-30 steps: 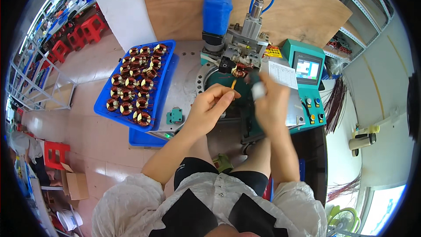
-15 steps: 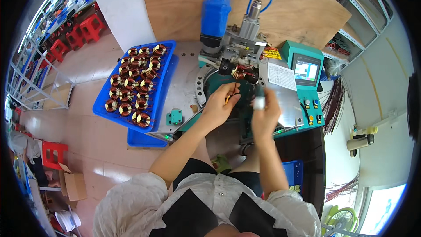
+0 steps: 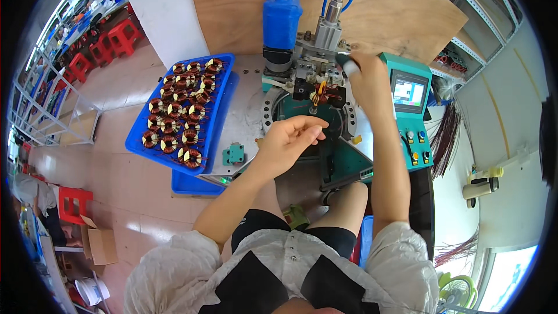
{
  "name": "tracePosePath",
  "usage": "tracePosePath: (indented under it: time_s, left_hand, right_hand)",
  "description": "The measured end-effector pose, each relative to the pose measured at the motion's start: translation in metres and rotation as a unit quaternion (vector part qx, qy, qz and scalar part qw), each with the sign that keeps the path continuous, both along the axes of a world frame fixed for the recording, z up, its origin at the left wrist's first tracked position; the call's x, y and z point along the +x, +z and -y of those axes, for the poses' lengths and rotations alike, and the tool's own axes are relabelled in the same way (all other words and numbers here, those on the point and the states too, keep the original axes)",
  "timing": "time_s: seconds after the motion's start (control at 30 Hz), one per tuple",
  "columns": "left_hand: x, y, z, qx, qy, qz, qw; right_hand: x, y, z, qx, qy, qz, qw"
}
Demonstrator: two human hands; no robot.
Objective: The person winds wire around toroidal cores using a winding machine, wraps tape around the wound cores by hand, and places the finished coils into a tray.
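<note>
In the clamp of a winding machine [image 3: 282,61] sits a toroidal coil [image 3: 323,92] of copper wire, with yellow and orange showing on its front. My left hand [image 3: 286,144] is just below and in front of it, thumb and forefinger pressed together. Whatever is between those fingertips, if anything, is too small to make out. Farther right and higher, my right hand [image 3: 367,78] is closed around a short dark-green and white cylinder [image 3: 349,65], beside the clamp. The cylinder's kind does not show, as the fingers cover part of it.
A blue tray [image 3: 139,150] with rows of wound toroidal coils stands at the left. At the right is a green control panel [image 3: 414,125] with a screen. A small teal block [image 3: 233,154] and a yellow piece [image 3: 356,139] lie on the metal tabletop. Dark wire bundles [image 3: 444,139] hang at the right.
My right hand has moved up and away with the cylinder, from the front of the coil to its right. The yellow thing in my left hand no longer shows there; yellow now shows at the coil.
</note>
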State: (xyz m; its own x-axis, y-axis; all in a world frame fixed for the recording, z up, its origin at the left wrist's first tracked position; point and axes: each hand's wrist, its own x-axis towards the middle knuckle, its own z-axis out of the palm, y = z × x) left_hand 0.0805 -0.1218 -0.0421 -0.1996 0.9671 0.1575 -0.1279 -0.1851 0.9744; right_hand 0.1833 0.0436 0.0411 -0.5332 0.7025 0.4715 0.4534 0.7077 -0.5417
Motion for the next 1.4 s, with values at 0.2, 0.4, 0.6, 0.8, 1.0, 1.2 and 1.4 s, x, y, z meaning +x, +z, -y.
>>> tracePosePath:
  time_s: [0.2,0.4,0.6,0.8,1.0,1.2,1.4]
  left_hand:
    - [0.004,-0.019,-0.007,0.003,0.139,-0.212,0.967]
    - [0.003,-0.062,-0.037,0.084,0.217,-0.184,0.955]
    - [-0.013,-0.030,-0.023,-0.047,0.040,-0.125,0.990]
    - [-0.028,0.007,-0.011,0.050,0.155,-0.264,0.951]
    - [-0.026,0.016,-0.055,0.107,0.229,-0.425,0.870]
    - [-0.035,0.007,-0.058,0.080,0.244,-0.426,0.867]
    - [-0.029,0.013,-0.053,0.063,0.248,-0.405,0.878]
  right_hand:
    - [-0.010,0.007,0.009,0.113,-0.012,0.038,0.993]
    - [0.030,-0.078,0.065,0.022,-0.059,-0.157,0.986]
    - [0.022,-0.167,0.131,-0.231,0.132,-0.119,0.956]
    - [0.030,-0.060,0.104,-0.056,0.168,-0.098,0.979]
    - [-0.003,0.012,-0.025,0.012,0.041,0.032,0.999]
    - [-0.015,0.018,0.002,0.198,0.077,0.139,0.967]
    - [0.036,-0.044,0.057,-0.033,-0.016,0.108,0.993]
